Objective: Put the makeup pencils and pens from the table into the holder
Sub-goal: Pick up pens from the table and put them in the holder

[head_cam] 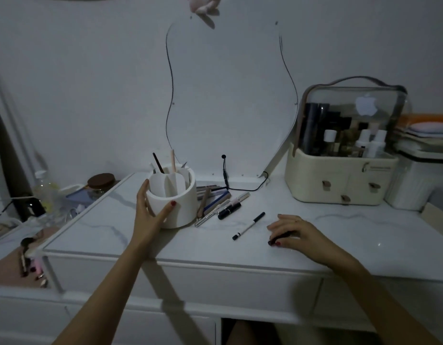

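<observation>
1. The left hand (150,207) grips the side of the white holder (173,200), which stands on the bench (339,232) with a few pencils in it.
2. The right hand (293,231) is curled down on a dark pen (277,239) lying on the bench.
3. A black-and-white pen (249,225) lies between holder and right hand.
4. More pencils and pens (220,202) lie piled just right of the holder.

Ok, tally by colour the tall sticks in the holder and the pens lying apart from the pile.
Dark stick, in holder: 1
Pink stick: 1
White pen: 1
Dark pen, under right hand: 1
Total: 4
</observation>
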